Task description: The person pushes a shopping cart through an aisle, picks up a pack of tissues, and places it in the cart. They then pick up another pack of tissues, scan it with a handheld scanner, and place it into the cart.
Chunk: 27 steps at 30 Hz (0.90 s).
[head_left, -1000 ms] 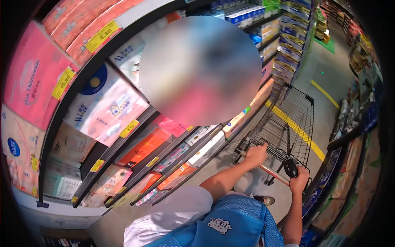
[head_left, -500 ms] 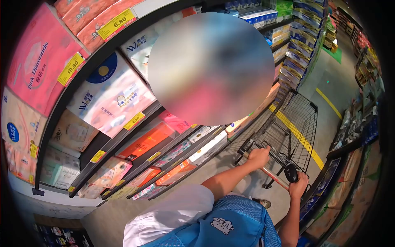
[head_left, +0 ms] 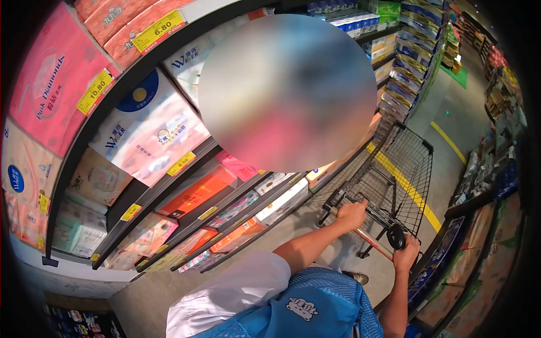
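My left hand (head_left: 351,215) is closed round the handle bar of a black wire shopping cart (head_left: 397,186). Farther along the same bar, at its right end, my right hand (head_left: 406,252) grips it beside a black round fitting (head_left: 396,237). The wire basket stretches away in front of both hands. White sleeve and blue vest (head_left: 315,298) show below my arms.
Shelves with tissue packs (head_left: 149,135) and yellow price tags (head_left: 93,92) fill the left side. More stocked shelves (head_left: 479,225) line the right. A yellow line (head_left: 411,190) runs along the grey floor under the cart. A large blurred oval covers the upper middle.
The view has shifted very slightly, with the shelves and cart a little farther left. Both hands keep their hold on the cart handle.
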Available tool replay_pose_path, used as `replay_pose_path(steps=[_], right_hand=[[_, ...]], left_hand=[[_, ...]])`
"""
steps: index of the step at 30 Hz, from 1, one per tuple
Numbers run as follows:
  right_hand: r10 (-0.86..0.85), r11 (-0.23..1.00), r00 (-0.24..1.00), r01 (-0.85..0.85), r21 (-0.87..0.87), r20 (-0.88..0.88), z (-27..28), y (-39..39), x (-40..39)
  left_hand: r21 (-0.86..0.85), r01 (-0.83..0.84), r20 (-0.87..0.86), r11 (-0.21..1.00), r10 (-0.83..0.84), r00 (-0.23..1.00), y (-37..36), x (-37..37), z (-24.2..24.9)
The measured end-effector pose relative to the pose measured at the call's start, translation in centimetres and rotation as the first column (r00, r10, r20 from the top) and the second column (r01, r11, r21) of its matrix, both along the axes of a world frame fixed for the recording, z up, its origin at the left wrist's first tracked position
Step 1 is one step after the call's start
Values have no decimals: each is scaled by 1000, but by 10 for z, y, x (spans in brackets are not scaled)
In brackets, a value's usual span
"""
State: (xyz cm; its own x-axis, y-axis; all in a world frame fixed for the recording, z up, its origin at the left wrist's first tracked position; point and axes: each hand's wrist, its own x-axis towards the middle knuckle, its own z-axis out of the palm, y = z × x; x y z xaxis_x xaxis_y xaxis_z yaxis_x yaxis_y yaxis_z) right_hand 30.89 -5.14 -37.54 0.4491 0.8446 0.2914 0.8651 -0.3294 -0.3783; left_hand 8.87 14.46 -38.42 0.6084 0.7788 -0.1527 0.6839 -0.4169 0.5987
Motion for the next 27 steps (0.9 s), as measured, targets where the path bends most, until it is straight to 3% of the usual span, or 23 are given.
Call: replay_pose_path(steps=[27], right_hand=[[-19,1000,1000,19,11,2,3,1,-1]], left_hand=[[-52,-3,-88,999,-2,996,3,3,4]])
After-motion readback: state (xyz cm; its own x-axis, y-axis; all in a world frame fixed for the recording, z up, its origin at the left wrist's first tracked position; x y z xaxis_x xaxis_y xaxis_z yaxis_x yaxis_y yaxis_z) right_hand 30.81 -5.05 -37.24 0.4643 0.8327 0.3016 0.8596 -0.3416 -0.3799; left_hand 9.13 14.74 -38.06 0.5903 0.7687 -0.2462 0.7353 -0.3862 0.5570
